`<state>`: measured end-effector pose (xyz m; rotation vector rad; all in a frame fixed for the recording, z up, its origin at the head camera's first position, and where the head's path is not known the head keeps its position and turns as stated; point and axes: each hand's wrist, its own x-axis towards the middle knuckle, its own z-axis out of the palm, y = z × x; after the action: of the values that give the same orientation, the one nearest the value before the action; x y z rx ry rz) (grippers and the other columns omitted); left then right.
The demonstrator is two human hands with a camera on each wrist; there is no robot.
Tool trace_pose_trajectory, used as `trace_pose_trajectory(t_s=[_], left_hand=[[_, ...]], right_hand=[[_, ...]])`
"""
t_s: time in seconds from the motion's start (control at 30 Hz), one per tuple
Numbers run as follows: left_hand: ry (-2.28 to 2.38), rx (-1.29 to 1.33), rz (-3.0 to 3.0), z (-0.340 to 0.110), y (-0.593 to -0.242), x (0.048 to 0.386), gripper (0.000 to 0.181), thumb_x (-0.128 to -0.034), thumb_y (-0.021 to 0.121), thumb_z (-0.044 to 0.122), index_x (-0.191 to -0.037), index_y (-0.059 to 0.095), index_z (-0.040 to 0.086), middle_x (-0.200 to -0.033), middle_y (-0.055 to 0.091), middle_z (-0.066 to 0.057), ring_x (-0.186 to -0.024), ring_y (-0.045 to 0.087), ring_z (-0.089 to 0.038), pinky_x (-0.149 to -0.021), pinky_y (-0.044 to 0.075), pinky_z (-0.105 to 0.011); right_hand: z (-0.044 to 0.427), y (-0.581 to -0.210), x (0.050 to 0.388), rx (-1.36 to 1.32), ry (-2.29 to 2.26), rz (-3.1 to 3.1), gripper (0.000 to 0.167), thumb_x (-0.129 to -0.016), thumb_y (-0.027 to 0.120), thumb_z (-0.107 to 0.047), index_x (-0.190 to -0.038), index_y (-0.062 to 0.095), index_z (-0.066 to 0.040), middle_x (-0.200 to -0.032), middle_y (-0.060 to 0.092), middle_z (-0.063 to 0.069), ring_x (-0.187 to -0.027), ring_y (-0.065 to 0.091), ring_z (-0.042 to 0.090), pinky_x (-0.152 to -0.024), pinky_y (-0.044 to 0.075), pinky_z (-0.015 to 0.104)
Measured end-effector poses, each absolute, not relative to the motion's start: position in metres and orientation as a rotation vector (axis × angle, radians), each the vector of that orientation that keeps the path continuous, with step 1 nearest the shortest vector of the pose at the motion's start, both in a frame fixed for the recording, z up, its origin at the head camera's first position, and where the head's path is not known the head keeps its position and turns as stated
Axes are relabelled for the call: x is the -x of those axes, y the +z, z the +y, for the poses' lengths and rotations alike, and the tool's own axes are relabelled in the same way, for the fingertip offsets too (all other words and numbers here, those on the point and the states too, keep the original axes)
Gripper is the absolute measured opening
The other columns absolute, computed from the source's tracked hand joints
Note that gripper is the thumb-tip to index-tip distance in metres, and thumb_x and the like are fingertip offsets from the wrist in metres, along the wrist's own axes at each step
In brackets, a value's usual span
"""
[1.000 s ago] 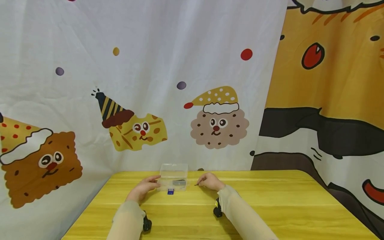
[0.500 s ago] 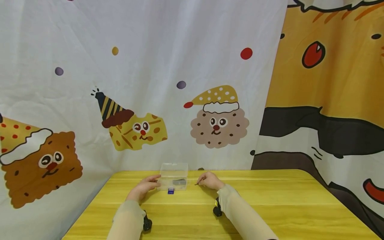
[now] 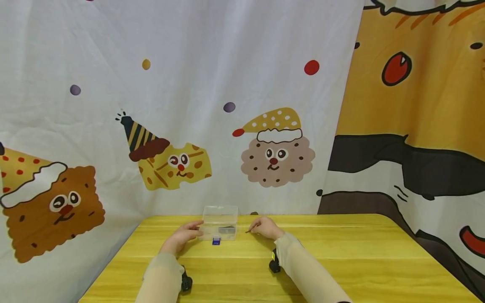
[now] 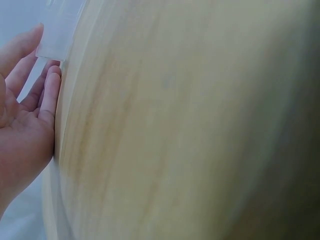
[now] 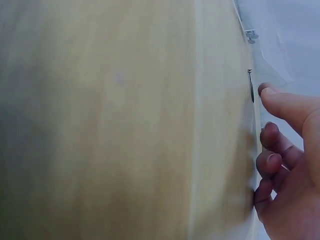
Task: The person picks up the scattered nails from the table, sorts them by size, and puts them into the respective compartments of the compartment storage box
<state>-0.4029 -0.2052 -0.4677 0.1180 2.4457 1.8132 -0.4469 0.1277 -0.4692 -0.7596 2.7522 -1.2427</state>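
A clear plastic box stands near the far side of the table with its lid raised; something greyish lies inside, and several metal heads show at its edge in the right wrist view. On its front is a blue piece like a latch. My left hand is at the box's left side, thumb and fingers extended, fingertips at the wall. Right of the box is a small dark nail. The right hand is over it, fingers loosely bent, with a slight gap showing between nail and fingertips.
The yellow wood-grain table reaches toward me between both forearms. A patterned cloth curtain hangs directly behind its far edge. Black wrist cameras sit under the left and right sleeves.
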Motion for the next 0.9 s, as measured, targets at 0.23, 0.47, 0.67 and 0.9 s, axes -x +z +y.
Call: trace_pose_trajectory(t_s=[0.23, 0.47, 0.67, 0.9], left_hand=[[1.825, -0.105, 2.452, -0.2048, -0.4672, 0.4023, 0.055, -0.0887, 0.066, 0.005, -0.140, 0.048, -0.002, -0.129, 0.049, -0.025, -0.118, 0.046, -0.037, -0.103, 0.036, -0.054], [1.843, -0.124, 2.431, -0.2039, -0.4686, 0.4041, 0.054, -0.0893, 0.065, 0.003, -0.140, 0.047, -0.004, -0.125, 0.050, -0.024, -0.112, 0.049, -0.032, -0.102, 0.038, -0.051], [1.833, -0.128, 2.429, -0.2042, -0.4699, 0.4069, 0.055, -0.0902, 0.064, 0.005, -0.141, 0.046, -0.003, -0.131, 0.047, -0.027, -0.119, 0.045, -0.038, -0.104, 0.034, -0.055], [1.815, -0.118, 2.446, -0.2064, -0.4710, 0.4049, 0.055, -0.0900, 0.065, 0.006, -0.142, 0.047, 0.000, -0.135, 0.044, -0.027, -0.124, 0.041, -0.040, -0.105, 0.032, -0.057]], right_hand=[[0.1259, -0.4718, 0.4509, 0.764, -1.236, 2.770, 0.010, -0.088, 0.067, -0.005, -0.089, 0.077, -0.006, -0.097, 0.070, 0.004, -0.069, 0.049, 0.013, -0.062, 0.042, 0.028], [0.1255, -0.4715, 0.4510, 0.760, -1.227, 2.804, 0.011, -0.088, 0.067, -0.006, -0.090, 0.078, -0.008, -0.099, 0.071, 0.006, -0.082, 0.058, 0.014, -0.073, 0.049, 0.033], [0.1267, -0.4719, 0.4511, 0.755, -1.216, 2.793, 0.011, -0.087, 0.069, -0.007, -0.092, 0.079, -0.009, -0.102, 0.071, 0.008, -0.091, 0.063, 0.020, -0.079, 0.052, 0.037], [0.1291, -0.4684, 0.4458, 0.788, -1.241, 2.763, 0.009, -0.085, 0.071, -0.005, -0.089, 0.079, -0.007, -0.097, 0.072, 0.008, -0.095, 0.064, 0.025, -0.081, 0.054, 0.040]])
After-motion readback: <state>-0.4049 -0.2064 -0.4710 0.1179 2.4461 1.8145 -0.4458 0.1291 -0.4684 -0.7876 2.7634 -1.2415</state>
